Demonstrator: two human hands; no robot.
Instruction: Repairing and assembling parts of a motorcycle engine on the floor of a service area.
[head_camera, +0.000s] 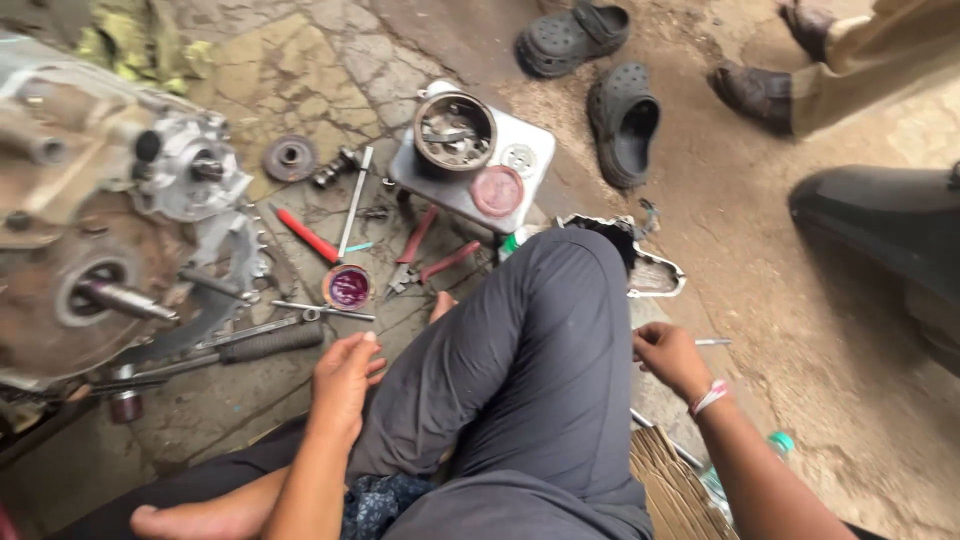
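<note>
The right hand (668, 357) sits low beside the raised knee, its fingers pinched together on a thin metal rod (712, 342) whose free end pokes out away from the palm. Just ahead of that hand, on the far side of the knee, an engine cover (650, 270) lies open side up on the ground. If the rod is meant for work on that cover or the engine, it would be best kept pinched near its middle, so the slim piece neither rolls out of the fingertips nor drops into the dirt. The left hand (345, 382) rests loosely curled against the inner thigh; it seems to hold nothing, though the fingertips are turned away and I cannot be sure. Ahead of it lie a small tin of purple grease (347, 287), a black-handled tool (270, 343) and red-handled pliers (425, 260), all near and within easy reach. Further out to its left stands the opened engine (110, 220) with its shaft (125, 298) sticking out. Beyond the pliers a grey box (470, 175) carries a round metal drum (455, 130). Well apart, sandals (622, 120) and another person's shoe (755, 95) stand on the ground.
</note>
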